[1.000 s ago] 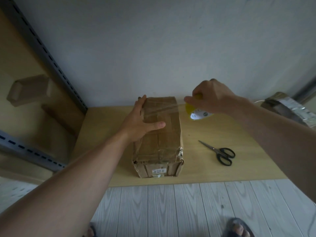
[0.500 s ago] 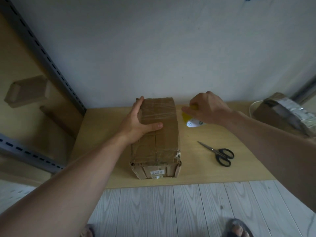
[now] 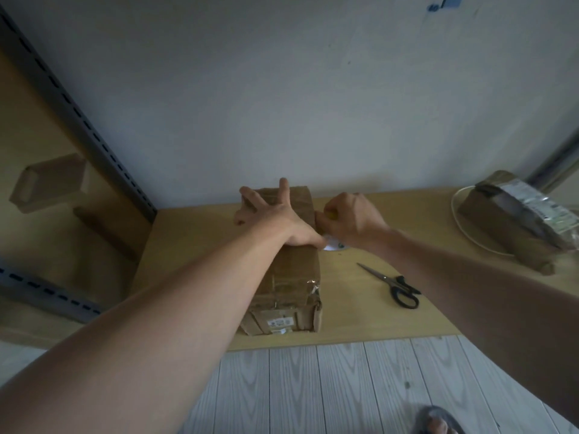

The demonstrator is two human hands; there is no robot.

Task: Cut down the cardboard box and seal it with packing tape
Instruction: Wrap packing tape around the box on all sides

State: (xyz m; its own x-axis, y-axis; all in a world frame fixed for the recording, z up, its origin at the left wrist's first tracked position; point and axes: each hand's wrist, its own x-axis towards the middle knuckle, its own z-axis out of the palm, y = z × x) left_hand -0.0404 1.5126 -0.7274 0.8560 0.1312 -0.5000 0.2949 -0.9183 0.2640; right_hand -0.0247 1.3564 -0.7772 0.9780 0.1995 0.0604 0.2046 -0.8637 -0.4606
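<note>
The right hand (image 3: 351, 219) is gripping a yellow tape roll (image 3: 330, 215) against the right side of the cardboard box (image 3: 294, 277), the left hand (image 3: 275, 211) is pressing spread fingers flat on its top, and the box is lying on the table (image 3: 194, 245) near the scissors (image 3: 396, 285).

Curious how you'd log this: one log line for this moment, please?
left hand: flat on cardboard box; right hand: grips packing tape beside box; scissors: on table

The wooden shelf (image 3: 194, 245) bears the cardboard box (image 3: 294, 277), scissors (image 3: 394, 285) and a parcel (image 3: 507, 227).
</note>
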